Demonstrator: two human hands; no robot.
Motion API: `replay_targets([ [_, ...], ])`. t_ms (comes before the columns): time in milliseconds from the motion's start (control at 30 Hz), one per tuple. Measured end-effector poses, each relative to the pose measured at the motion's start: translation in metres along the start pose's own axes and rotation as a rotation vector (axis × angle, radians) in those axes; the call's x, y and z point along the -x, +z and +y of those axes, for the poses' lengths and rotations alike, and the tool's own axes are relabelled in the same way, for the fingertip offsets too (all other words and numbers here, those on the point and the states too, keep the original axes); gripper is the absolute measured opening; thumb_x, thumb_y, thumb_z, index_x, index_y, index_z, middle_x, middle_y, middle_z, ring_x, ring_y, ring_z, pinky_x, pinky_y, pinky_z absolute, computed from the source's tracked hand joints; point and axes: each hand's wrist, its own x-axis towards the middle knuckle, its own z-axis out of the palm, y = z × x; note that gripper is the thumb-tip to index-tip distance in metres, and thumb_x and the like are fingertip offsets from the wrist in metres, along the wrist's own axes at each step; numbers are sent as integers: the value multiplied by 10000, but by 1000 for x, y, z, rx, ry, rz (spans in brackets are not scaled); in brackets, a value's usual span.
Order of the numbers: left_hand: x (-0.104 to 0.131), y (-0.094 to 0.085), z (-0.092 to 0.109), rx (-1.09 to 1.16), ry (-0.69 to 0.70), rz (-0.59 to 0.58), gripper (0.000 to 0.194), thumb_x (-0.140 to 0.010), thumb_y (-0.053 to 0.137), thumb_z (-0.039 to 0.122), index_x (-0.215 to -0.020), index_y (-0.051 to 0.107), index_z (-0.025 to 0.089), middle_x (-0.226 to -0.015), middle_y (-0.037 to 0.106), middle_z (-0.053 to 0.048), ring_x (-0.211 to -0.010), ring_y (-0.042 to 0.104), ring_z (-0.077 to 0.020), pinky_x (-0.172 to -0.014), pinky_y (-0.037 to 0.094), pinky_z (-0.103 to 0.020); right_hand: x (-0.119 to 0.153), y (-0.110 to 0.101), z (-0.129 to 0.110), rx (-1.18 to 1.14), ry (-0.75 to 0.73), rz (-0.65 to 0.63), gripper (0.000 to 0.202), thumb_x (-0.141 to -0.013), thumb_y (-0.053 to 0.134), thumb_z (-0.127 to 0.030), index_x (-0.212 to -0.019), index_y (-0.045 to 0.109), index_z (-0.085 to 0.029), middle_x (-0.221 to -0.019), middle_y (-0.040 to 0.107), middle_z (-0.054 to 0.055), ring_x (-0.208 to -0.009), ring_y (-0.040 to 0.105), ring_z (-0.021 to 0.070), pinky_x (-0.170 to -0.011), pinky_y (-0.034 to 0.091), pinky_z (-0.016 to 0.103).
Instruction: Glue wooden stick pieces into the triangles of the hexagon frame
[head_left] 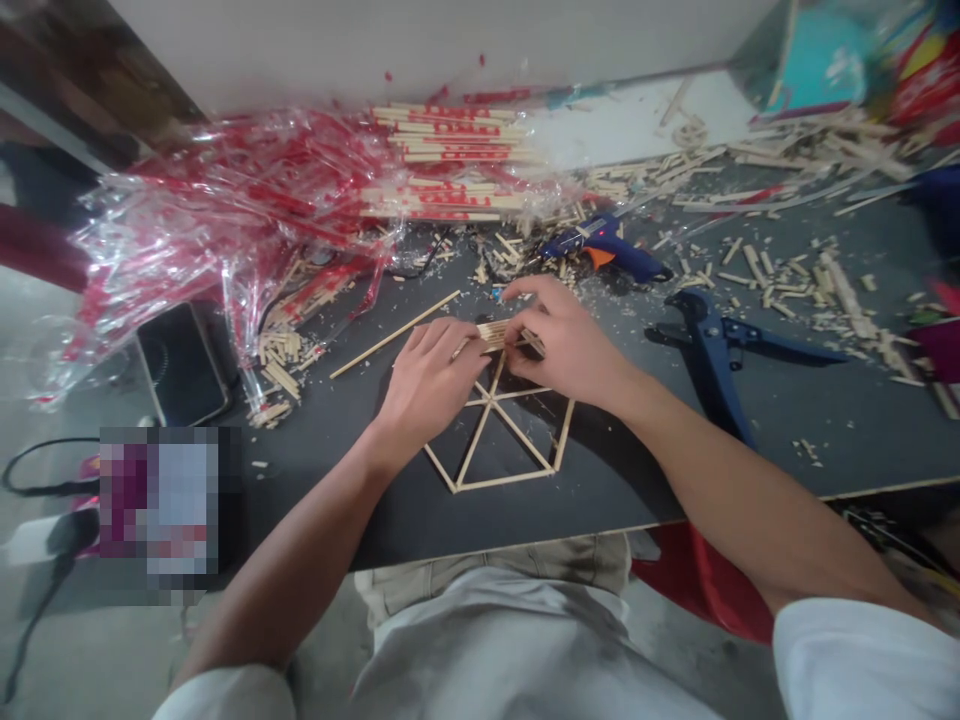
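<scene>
A flat frame of thin wooden sticks (504,481), with spokes meeting at a centre, lies on the dark table in front of me. Over its far side, a small bundle of short sticks (493,336) is gripped between my two hands. My left hand (437,375) has its fingers closed on the bundle's left end. The right end is pinched by my right hand (559,340), whose index finger arches above it. My fingers hide part of the bundle and the frame's far edge. One long stick (395,334) rests to the left, beyond my left hand.
A blue glue gun (611,248) lies behind my right hand, and blue cutters (709,350) are right of it. Red-and-clear wrappers (270,190), packed sticks (457,135) and cut scraps cover the back. A phone (184,362) lies left.
</scene>
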Motion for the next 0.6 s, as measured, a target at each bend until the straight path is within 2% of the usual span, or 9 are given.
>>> replay_targets([
  [167,1,4,1,82,-54,-20,220,-1077,515,249,-1056,726,191,-1136,751,-104,-1088,664,-255,-942,515,-413,1,3,-1,14,-32,34,56,-916,622,-175,-886,619,-223,-1380,573,175,-1246,608,362,-966,557,551],
  [267,1,7,2,93,-82,-32,217,-1076,503,218,-1057,717,181,-1141,749,-98,-1072,661,-245,-936,512,-399,1,3,-2,36,-43,55,71,-918,614,-166,-877,616,-223,-1360,585,169,-1225,607,359,-975,546,559],
  [433,1,11,2,77,-107,-29,236,-1090,466,235,-1049,693,186,-1168,729,-104,-1087,646,-243,-934,513,-390,-1,-2,-6,113,-47,65,93,-889,657,-158,-852,627,-237,-1396,595,132,-1154,589,372,-1014,478,647],
  [600,2,12,0,112,-121,-23,249,-1103,433,255,-1054,667,183,-1167,715,-115,-1094,638,-245,-937,511,-392,-1,-2,-8,120,-90,83,102,-912,637,-157,-857,630,-243,-1379,612,120,-1141,594,352,-975,489,613],
])
